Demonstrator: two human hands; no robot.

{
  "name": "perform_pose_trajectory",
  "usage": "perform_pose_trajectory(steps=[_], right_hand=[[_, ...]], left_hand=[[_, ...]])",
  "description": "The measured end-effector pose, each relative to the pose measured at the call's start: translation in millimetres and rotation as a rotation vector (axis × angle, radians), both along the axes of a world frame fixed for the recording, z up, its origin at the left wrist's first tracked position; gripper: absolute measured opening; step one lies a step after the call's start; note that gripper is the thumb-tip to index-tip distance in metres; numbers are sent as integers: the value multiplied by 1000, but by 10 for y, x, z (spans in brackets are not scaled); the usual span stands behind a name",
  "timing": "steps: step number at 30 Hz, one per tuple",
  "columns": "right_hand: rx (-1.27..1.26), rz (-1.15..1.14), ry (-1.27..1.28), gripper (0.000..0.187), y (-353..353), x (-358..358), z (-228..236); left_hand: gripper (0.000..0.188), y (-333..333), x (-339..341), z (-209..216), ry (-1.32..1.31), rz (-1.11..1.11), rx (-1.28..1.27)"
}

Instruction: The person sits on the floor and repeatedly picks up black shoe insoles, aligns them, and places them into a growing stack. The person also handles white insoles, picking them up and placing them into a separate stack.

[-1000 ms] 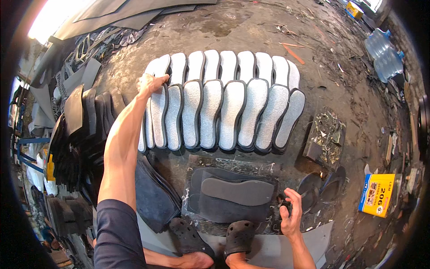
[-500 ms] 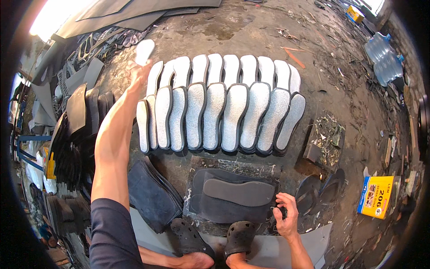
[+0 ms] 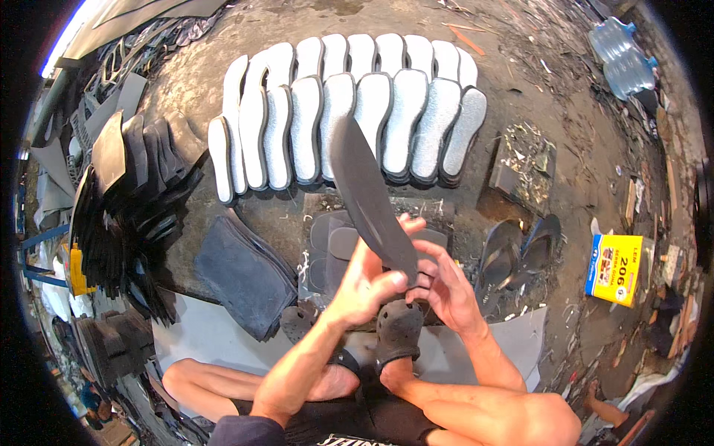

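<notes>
A dark, slightly curved shoe sole [image 3: 364, 193] stands tilted in front of me, its near end in my left hand [image 3: 364, 290]. The left thumb presses on its face and the fingers pass behind it. My right hand [image 3: 450, 293] is at the sole's right edge, fingers spread and slightly bent, the fingertips touching or almost touching it. Beneath the hands a work board [image 3: 439, 212] carries dark sheet pieces and a flat grey sole [image 3: 342, 241], partly hidden. Farther off, two rows of whitish soles with dark edges [image 3: 305, 130] stand close together.
Dark sheets [image 3: 245, 264] lie stacked left of the board, with more dark pieces [image 3: 111, 223] piled beyond. On the right are black flip-flops [image 3: 502, 253], a yellow-and-blue box [image 3: 613, 269], a scrap-covered block [image 3: 524, 167] and a clear water jug [image 3: 625, 59]. My clogs [image 3: 398, 327] are close to the board.
My left hand has come back from the far left end of the rows to the middle, with the sole in it. My right hand has risen and moved left beside it.
</notes>
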State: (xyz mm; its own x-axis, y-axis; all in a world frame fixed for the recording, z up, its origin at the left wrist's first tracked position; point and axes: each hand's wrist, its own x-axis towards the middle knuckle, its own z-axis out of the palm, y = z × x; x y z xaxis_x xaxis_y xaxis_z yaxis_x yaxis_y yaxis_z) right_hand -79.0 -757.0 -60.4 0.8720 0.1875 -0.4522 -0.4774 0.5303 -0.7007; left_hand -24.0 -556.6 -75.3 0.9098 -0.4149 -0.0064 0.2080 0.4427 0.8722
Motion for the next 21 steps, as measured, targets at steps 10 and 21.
perform_pose_trajectory(steps=[10,21], right_hand=[[-227,-416,-72,38,-586,176,-3],[-394,-347,-65,36,-635,80,-327]], left_hand=[[80,808,252,-674,-804,-204,1263],[92,814,198,-675,-650,184,1201]])
